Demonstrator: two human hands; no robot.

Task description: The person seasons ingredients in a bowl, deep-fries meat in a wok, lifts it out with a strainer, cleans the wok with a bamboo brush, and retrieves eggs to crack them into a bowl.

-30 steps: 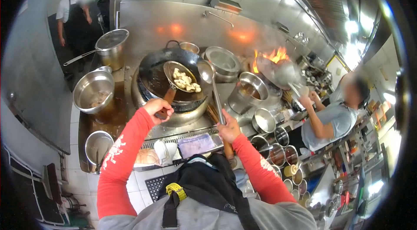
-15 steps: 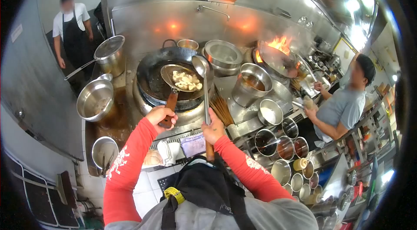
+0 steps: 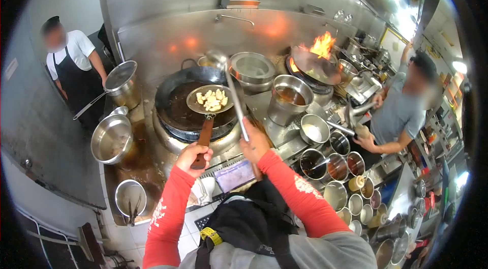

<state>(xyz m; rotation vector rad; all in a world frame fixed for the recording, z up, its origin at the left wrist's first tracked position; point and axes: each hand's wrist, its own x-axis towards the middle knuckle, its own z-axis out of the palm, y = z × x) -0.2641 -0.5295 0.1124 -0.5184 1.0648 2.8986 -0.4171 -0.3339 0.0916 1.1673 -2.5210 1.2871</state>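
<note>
My left hand (image 3: 195, 156) is closed round the wooden handle of a skimmer (image 3: 206, 131). Pale chunks of food (image 3: 212, 99) lie in its shallow bowl, which is above a dark wok (image 3: 170, 97) on the burner. The inside of the wok looks dark and oily. In my right hand (image 3: 255, 143) is a long-handled metal ladle (image 3: 235, 93), its fingers wrapped round the shaft. The ladle's bowl is raised past the wok's back right rim, in front of a small pot, apart from the skimmer. Its contents cannot be made out.
A pot of brown liquid (image 3: 288, 102) and a lidded-looking steel pot (image 3: 252, 71) stand right of the wok. Flames (image 3: 322, 46) rise at another wok, where a co-worker (image 3: 399, 111) stands. Steel pots (image 3: 112, 139) line the left. Another person (image 3: 76, 70) stands back left.
The ladle has swung up and away from the skimmer toward the back of the wok. The chunks sit more centrally in the skimmer. My view has shifted slightly; the person at left appears closer.
</note>
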